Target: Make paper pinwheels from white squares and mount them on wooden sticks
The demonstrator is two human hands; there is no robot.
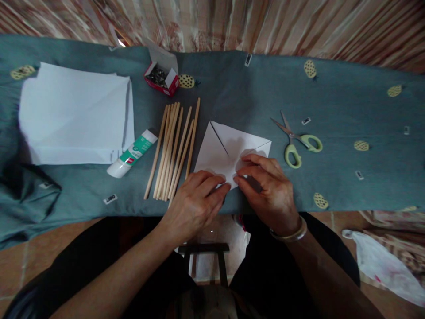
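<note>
A white square of paper [229, 148] with cuts running in from its corners lies on the grey-green cloth [348, 97] near the front edge. My left hand [194, 201] rests on the paper's near left corner, its fingertips pressed down beside the middle. My right hand [268, 186] lies on the near right part, with its fingers pinched on a flap of the paper close to the centre. The two hands almost touch.
Several wooden sticks [174, 148] lie just left of the paper. A glue stick [133, 153] and a stack of white sheets [76, 113] are further left. A small red box of pins [161, 77] stands behind. Green-handled scissors [297, 141] lie open to the right.
</note>
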